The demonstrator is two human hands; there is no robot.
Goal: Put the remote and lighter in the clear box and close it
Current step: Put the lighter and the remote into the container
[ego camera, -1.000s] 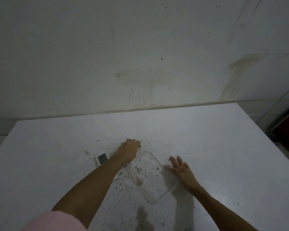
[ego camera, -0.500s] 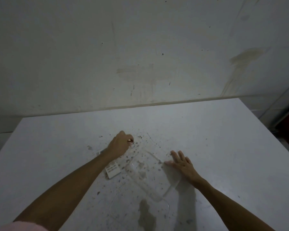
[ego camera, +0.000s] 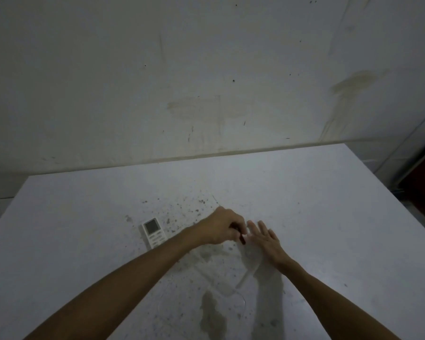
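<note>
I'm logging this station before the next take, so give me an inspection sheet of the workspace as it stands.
Surface: white table, speckled with dark spots, a smear near the front.
Job's things: remote lies on the table, outside the clear box; lighter in the left hand, over the box.
Clutter: nothing seen.
Hands: left hand closed on the lighter; right hand flat, fingers spread, on the box.
Cables: nothing seen.
Surroundings: stained wall behind.
</note>
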